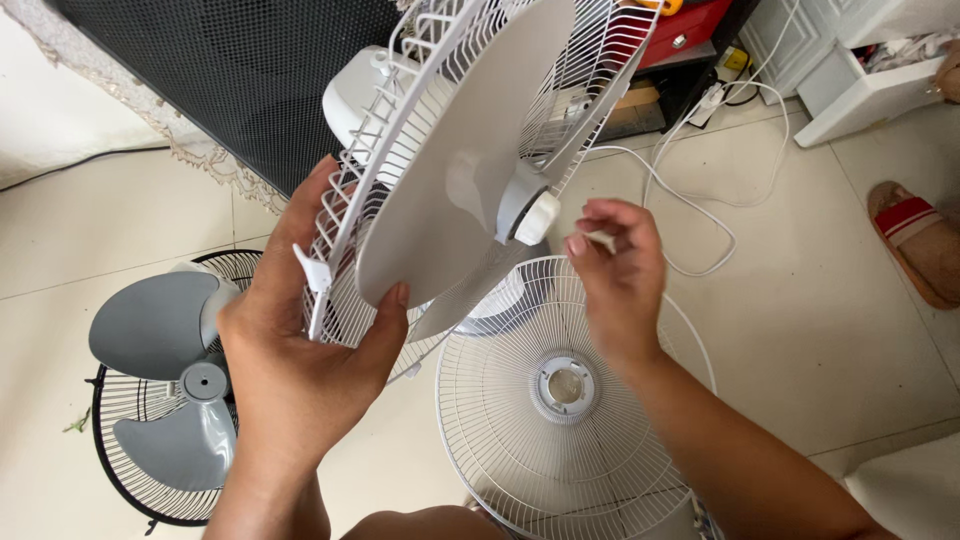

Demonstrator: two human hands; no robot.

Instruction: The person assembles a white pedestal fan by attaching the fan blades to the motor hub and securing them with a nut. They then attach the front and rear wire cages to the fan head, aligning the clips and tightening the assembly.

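At the lower left of the frame a grey fan blade (pixel 165 375) lies inside a black wire grille (pixel 125 470) on the tiled floor (pixel 60 250); this fan is already taken apart. Just right of it, the left hand (pixel 290 350) has its grip closed on the rim of the white rear grille (pixel 345 250) of a second fan, with the thumb pressing against the edge of the white fan blade (pixel 450 170), so the fan head is held tilted in the upper middle of the frame. The blade sits on its shaft, and the white round blade nut (pixel 537 217) is in place at the hub, so the blade looks not yet removed. Below the middle, the white front grille (pixel 560 400) lies flat on the floor, already off. Right of the nut, the right hand (pixel 615 275) has its fingers curled loosely with the tips just beside the nut; it seems to grasp nothing. Further right a white cable (pixel 700 215) runs over the floor, and a red slipper (pixel 915 240) is at the right edge.
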